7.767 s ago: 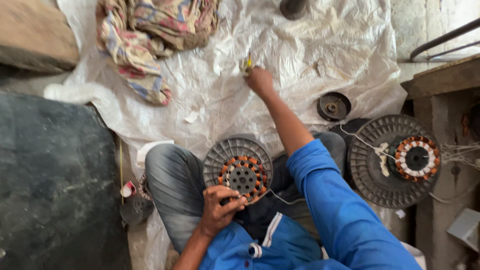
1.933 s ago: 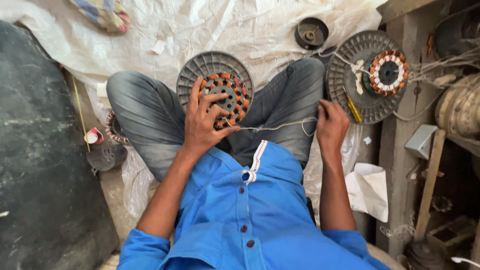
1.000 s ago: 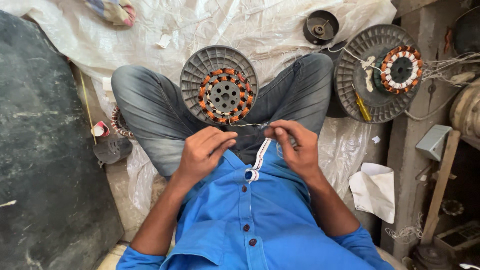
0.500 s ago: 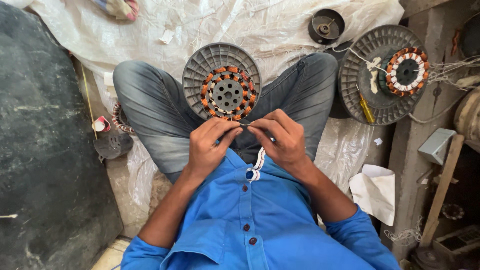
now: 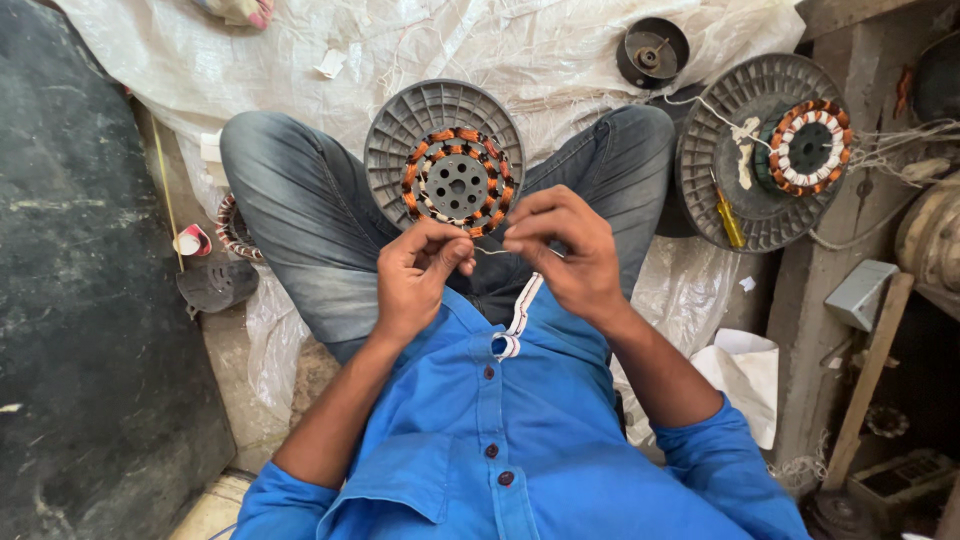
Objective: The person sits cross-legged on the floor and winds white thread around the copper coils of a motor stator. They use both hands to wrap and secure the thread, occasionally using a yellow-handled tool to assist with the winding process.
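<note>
— While both hands sit close together over the lap, what is each grip doing?

— Both are pinched shut on one thin pale thread [image 5: 490, 251]. The left hand [image 5: 418, 278] nips it between thumb and forefinger, the right hand [image 5: 565, 250] does the same from the other side, and only a short bit of thread shows between them, just above the open collar of the blue shirt [image 5: 520, 440].

— And what lies just past the fingers?

— A grey ribbed disc [image 5: 395, 150] rests between the knees, on the grey jeans [image 5: 300, 220]. At its middle sits a ring of copper coils [image 5: 458, 181], orange and dark by turns. The fingertips are just beside its near edge; I cannot tell if they touch it.

— Further out?

— To the right, a second grey disc [image 5: 745, 110] lies on the floor with its own coil ring [image 5: 810, 148], white and orange. A yellow-handled screwdriver [image 5: 728, 215] lies on it, and loose string trails off to the right. Above it sits a small dark round cup [image 5: 652, 50]. A white plastic sheet [image 5: 480, 45] covers the floor beyond the knees, and a dark slab [image 5: 80, 300] fills the left side
</note>
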